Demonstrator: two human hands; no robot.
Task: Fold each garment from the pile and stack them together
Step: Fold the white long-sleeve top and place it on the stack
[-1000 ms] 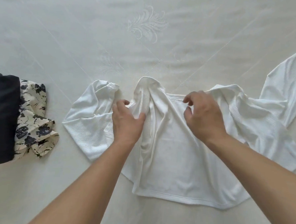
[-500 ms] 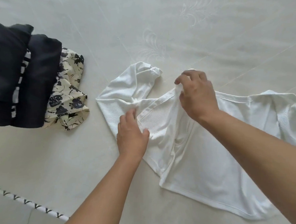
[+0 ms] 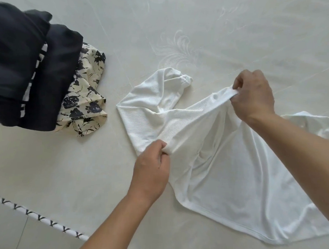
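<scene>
Pale cream damask mattress surface (image 3: 222, 32), woven with a feather motif, carries everything; its near edge shows white piping with small black V marks (image 3: 40, 217) at the lower left. Largest item on it: the white fine-ribbed knit top (image 3: 243, 176), spread over the right half toward the near right corner, hem nearest the viewer, one sleeve doubled back on the left, the other trailing off the right edge of view. Judged thin, light, limp and a little stretchy; it sags between the two holds and will not keep a crease unaided, so smoothing after each fold seems needed. Sensible holds look like the firmer banded neckline and the shoulder or side seams, not the loose body. Against the left edge sits a heap of dark navy folded garments (image 3: 20, 59) with a black-and-white striped piece between them, and just beside it a cream fabric printed with black leaf blotches (image 3: 85, 93), well apart from the top. Right hand (image 3: 254, 98) has fingers and thumb clamped on the neckline band, lifting it off the surface. Left hand (image 3: 151, 173) pinches a bunch of ribbed cloth near the left shoulder seam. No brand, label or legible writing visible; the V marks are pattern only.
</scene>
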